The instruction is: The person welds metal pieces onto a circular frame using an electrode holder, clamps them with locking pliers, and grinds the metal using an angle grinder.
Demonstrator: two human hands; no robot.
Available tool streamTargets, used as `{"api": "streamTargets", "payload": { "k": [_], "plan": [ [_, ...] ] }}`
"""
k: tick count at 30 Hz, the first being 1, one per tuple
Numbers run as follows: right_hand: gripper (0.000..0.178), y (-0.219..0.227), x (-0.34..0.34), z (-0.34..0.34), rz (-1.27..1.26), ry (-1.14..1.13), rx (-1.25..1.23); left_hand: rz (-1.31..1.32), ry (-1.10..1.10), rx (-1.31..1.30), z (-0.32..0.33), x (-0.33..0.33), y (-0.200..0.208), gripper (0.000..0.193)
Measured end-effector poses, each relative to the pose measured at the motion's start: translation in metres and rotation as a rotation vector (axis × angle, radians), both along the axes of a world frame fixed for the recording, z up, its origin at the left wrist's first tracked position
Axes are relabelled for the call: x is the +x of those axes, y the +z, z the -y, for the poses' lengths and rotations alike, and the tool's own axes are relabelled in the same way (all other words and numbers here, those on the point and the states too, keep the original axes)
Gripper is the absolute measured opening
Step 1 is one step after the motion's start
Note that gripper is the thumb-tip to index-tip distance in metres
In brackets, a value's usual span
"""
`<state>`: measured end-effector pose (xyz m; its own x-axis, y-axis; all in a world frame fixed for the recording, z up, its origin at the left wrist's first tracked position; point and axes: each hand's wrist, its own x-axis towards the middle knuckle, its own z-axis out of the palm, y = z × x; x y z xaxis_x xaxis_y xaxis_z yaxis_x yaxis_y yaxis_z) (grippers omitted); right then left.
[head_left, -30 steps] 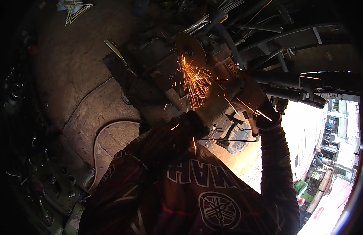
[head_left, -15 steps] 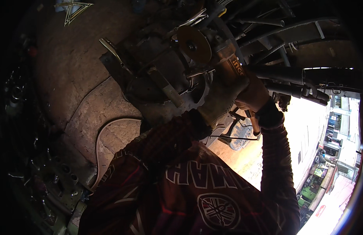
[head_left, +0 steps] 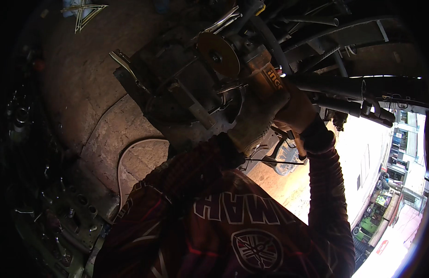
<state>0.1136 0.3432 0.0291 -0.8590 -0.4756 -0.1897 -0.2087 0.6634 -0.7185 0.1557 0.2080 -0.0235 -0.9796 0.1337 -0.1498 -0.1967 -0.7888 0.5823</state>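
An orange and black angle grinder (head_left: 261, 67) with a round brownish disc (head_left: 218, 54) is held over a dark metal assembly (head_left: 170, 65). Wrapped round the grinder's body is my left hand (head_left: 253, 116), in a worn work glove. My right hand (head_left: 295, 111) also closes on the tool, just right of the glove; some of its fingers are hidden. Below the disc, a flat metal bar (head_left: 192, 105) lies slanted across the assembly. Shadow hides whether the disc touches metal. Locking pliers (head_left: 128, 68) grip the assembly's left edge; a second pair (head_left: 223, 21) sits beyond the disc.
Dark metal tubes (head_left: 328, 87) crowd the right side. A pale hose or cable (head_left: 124, 155) curves over the dirt floor. Greasy machinery (head_left: 68, 217) stands at lower left. A triangle of thin rods (head_left: 84, 16) lies at far left. Bright daylight enters at right.
The grinder and both my hands have shifted slightly left. Its disc now sits a little left and lower over the assembly. My grip looks the same.
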Motion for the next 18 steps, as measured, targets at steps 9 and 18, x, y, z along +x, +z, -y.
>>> {"api": "streamTargets", "payload": {
  "k": [9, 18],
  "plan": [
    [0.081, 0.005, 0.002, 0.004, -0.084, 0.018, 0.055, -0.110, 0.220, -0.120, -0.005, -0.001, -0.002, 0.037],
    [0.080, 0.006, 0.004, 0.005, -0.136, 0.014, 0.078, 0.083, -0.025, -0.058, 0.006, 0.009, 0.004, 0.039]
  ]
}}
